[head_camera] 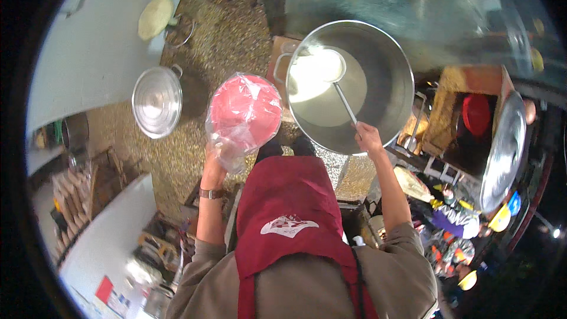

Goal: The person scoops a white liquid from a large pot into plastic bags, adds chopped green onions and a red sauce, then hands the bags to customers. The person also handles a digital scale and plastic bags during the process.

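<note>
My left hand [219, 155] grips the near rim of a red bowl [243, 113]. Clear plastic [230, 159] wraps the bowl and bunches over my fingers. My right hand [368, 137] is closed around the handle of a metal ladle [345, 99], above the near side of a large metal stockpot [398, 75]. Bright glare covers much of the ladle's round bowl, which lies at or just above a pale liquid [325, 110] low in the pot. The stockpot stands just right of the red bowl, before my maroon apron [288, 199].
A round metal lid [157, 102] is at left above the pebbled floor [212, 40]. To the right are a cardboard box [447, 110] holding a red container [476, 114], and a tilted metal lid [502, 155]. Several people, some in yellow helmets [500, 219], are at lower right.
</note>
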A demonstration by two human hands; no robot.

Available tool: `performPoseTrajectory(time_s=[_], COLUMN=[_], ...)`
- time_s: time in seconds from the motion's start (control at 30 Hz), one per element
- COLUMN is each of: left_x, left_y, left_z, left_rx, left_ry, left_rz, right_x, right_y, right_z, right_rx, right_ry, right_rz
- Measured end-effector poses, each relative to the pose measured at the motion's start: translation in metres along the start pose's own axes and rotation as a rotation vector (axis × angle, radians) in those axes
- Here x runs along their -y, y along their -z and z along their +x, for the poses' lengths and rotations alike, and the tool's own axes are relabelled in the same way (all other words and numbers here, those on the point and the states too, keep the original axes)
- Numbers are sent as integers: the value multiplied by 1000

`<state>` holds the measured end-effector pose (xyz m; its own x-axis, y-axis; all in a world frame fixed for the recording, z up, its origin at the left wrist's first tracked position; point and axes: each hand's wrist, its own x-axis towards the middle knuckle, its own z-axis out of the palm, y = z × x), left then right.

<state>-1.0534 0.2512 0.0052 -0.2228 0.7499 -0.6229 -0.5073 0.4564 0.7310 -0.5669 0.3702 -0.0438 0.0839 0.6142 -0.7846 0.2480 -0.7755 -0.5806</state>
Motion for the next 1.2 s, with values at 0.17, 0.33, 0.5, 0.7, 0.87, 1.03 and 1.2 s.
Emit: performPoseTrajectory(time_s=[0.17,0.33,0.5,0.7,0.87,1.03,1.2], left_x=[6,26,48,68,67,59,52], left_y=[-43,-97,-145,-196,-236,-270,-290], left_z=[51,73,72,71,55,42,28], left_rx=[229,385,460,609,680,767,824], left_ry=[43,169,265,398,472,418,396], left_rz=[-42,-58,10,-29,-139,-92,-52], right_x=[18,22,-6,-43,-45,-29,-14], right_y=[11,12,6,21,39,56,69], right_z=[-121,-220,-270,-292,-327,-358,-373], right_rx=[17,-48,-210,-435,-636,-757,-827], right_ry=[41,3,84,255,316,321,283], right_rz=[96,207,155,-86,-188,-180,-193])
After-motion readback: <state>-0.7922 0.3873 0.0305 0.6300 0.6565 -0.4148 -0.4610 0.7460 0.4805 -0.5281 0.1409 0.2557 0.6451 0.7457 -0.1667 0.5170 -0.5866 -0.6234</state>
